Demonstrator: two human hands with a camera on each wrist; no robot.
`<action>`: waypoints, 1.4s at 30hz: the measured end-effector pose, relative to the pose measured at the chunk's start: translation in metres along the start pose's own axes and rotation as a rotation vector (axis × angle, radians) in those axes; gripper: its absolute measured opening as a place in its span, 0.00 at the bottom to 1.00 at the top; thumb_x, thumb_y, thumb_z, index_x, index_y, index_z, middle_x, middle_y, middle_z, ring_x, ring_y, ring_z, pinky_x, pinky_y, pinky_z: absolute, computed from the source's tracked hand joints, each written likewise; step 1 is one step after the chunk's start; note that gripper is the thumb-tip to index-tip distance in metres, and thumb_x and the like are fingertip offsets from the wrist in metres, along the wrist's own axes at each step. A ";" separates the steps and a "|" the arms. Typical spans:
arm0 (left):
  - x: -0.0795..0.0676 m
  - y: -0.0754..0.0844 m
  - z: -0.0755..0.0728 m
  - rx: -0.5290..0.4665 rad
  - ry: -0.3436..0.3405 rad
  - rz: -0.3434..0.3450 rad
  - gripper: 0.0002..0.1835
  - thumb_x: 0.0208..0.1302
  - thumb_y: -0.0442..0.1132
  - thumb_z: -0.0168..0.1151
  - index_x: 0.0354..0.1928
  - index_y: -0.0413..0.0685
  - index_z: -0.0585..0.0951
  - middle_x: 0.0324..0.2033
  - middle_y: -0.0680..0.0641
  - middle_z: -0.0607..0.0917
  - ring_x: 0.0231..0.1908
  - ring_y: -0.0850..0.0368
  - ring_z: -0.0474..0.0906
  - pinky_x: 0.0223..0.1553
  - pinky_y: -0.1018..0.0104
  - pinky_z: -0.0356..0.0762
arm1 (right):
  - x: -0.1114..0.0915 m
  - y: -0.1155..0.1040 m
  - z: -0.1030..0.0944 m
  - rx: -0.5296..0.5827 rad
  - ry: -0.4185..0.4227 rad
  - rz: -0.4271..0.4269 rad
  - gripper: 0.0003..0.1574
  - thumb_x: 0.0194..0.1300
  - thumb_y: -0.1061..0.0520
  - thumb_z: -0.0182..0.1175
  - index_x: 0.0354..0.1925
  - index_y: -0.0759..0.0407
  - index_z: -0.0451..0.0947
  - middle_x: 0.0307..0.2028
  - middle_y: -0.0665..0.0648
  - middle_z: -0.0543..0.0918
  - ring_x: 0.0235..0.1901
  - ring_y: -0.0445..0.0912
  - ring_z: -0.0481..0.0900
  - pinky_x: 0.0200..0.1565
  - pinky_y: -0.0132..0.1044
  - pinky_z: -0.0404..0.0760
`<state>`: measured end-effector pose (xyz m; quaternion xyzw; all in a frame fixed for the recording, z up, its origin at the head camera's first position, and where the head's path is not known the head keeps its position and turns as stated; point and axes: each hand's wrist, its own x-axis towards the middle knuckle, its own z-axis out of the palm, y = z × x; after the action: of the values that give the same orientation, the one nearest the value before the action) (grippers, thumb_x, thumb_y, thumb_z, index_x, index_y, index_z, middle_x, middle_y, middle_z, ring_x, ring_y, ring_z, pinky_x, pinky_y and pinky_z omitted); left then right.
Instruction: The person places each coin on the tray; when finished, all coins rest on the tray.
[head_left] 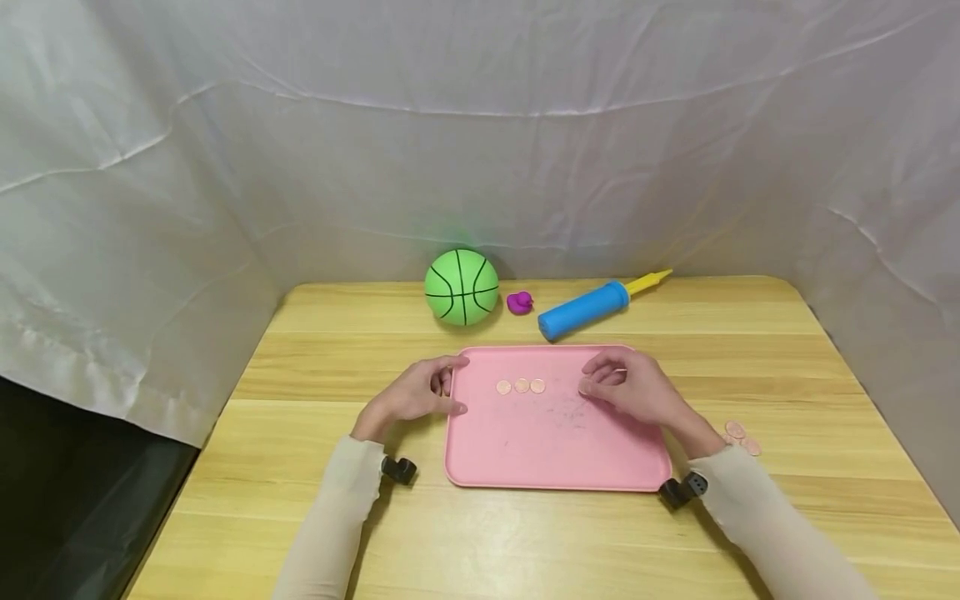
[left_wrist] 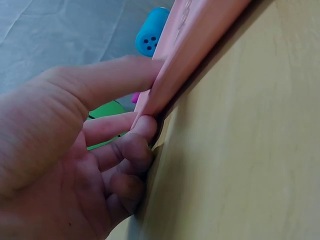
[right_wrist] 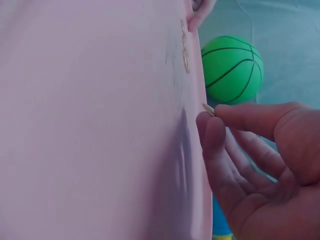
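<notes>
A pink tray lies on the wooden table. At its left edge, my left hand holds the rim, the thumb over the top and the other fingers curled against the side in the left wrist view. Three copper-coloured coins lie in a row on the tray's upper part. To the right of that row, my right hand pinches one more coin between thumb and fingertips, just above the tray. Several coins lie on the table beside the right wrist, partly covered by the sleeve.
Behind the tray stand a green ball with black lines, a small purple rubber duck and a blue hand pump with a yellow nozzle. Grey cloth hangs around the table's back and sides. Dark marks show on the tray.
</notes>
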<state>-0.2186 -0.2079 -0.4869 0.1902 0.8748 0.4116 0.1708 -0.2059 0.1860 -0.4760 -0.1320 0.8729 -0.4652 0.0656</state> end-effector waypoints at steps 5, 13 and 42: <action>-0.001 0.000 -0.002 0.007 -0.032 -0.013 0.51 0.57 0.39 0.85 0.81 0.42 0.70 0.41 0.48 0.77 0.40 0.55 0.70 0.39 0.71 0.71 | 0.006 -0.004 0.007 0.038 -0.002 -0.002 0.15 0.65 0.62 0.78 0.47 0.65 0.86 0.41 0.63 0.91 0.37 0.46 0.88 0.39 0.29 0.87; -0.001 0.000 -0.002 0.016 -0.053 -0.021 0.53 0.57 0.40 0.86 0.82 0.43 0.68 0.42 0.48 0.76 0.42 0.55 0.69 0.41 0.71 0.71 | 0.013 -0.011 0.015 0.023 -0.023 -0.008 0.13 0.63 0.66 0.77 0.46 0.67 0.86 0.39 0.63 0.90 0.37 0.47 0.88 0.39 0.29 0.88; -0.001 0.002 -0.003 0.031 -0.065 -0.019 0.53 0.58 0.42 0.85 0.83 0.44 0.67 0.43 0.47 0.76 0.44 0.54 0.69 0.44 0.69 0.71 | 0.040 -0.022 0.028 -0.148 -0.085 -0.018 0.07 0.71 0.66 0.66 0.45 0.63 0.88 0.40 0.60 0.91 0.41 0.49 0.86 0.49 0.42 0.87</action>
<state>-0.2187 -0.2094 -0.4838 0.1979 0.8769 0.3897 0.2002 -0.2333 0.1400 -0.4730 -0.1639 0.9000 -0.3940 0.0885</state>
